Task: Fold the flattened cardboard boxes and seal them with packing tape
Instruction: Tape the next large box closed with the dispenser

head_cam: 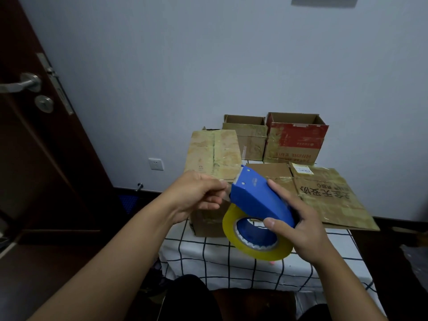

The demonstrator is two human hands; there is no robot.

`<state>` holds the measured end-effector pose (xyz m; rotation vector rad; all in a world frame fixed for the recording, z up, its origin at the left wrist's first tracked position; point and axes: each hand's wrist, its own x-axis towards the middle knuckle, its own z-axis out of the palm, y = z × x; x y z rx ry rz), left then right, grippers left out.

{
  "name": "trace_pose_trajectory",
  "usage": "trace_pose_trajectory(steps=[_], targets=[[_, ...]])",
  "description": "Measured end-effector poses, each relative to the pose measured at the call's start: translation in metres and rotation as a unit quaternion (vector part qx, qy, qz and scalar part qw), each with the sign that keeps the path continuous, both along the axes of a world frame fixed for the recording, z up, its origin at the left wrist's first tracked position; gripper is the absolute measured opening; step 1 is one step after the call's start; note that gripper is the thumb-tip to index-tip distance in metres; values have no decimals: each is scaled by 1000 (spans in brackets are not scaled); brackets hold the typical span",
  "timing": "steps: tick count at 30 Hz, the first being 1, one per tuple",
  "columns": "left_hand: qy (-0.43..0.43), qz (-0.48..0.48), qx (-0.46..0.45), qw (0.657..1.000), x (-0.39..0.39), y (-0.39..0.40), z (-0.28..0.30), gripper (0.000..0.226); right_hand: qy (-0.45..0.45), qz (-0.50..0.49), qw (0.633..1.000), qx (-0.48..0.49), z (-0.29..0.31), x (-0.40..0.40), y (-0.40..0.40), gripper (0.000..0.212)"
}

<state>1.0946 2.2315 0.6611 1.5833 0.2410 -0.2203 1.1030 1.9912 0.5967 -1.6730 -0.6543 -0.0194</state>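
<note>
My right hand (298, 225) grips a blue tape dispenser (259, 198) loaded with a roll of yellowish clear tape (257, 247), held up over the table. At the dispenser's front end, my left hand (196, 195) pinches the loose end of the tape. Behind my hands stands a folded cardboard box (214, 156) with old tape on its closed top. A flattened cardboard box (328, 195) with black printed characters lies to the right on the table.
Two open boxes stand at the back by the wall, a plain brown box (245, 137) and a red-printed box (295, 140). A white cloth with a black grid (208, 258) covers the table. A dark door (34, 135) is on the left.
</note>
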Motion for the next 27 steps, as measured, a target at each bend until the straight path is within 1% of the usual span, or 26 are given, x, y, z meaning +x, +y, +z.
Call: trace_pose_trajectory(steps=[2, 4, 6, 7, 10, 12, 14, 19, 21, 24, 27], targets=[[-18, 13, 51, 998, 1, 2, 0, 19, -26, 1, 998, -61, 3, 3, -2, 66], [-45, 26, 114, 992, 2, 5, 0, 21, -71, -3, 989, -129, 8, 9, -4, 68], [-62, 51, 145, 986, 4, 14, -1, 21, -111, -4, 978, -177, 16, 16, -10, 69], [-69, 73, 153, 983, 5, 22, -1, 21, -114, -3, 975, -191, 21, 20, -15, 69], [-78, 143, 143, 976, 9, 49, 2, 21, -121, 11, 963, -242, 38, 35, -34, 67], [-70, 140, 130, 979, 9, 55, 0, 20, -118, 30, 953, -279, 50, 45, -40, 65], [-64, 144, 124, 980, 9, 55, -7, 19, -100, 45, 950, -293, 61, 55, -39, 60], [-74, 196, 97, 973, 14, 52, -26, 21, -71, 77, 936, -335, 84, 80, -30, 62], [-75, 208, 101, 970, 15, 53, -32, 23, -61, 94, 930, -350, 92, 88, -25, 62], [-80, 218, 116, 966, 15, 55, -38, 24, -69, 102, 922, -367, 101, 96, -18, 62], [-85, 238, 107, 962, 15, 59, -36, 24, -72, 104, 915, -382, 107, 100, -12, 62]])
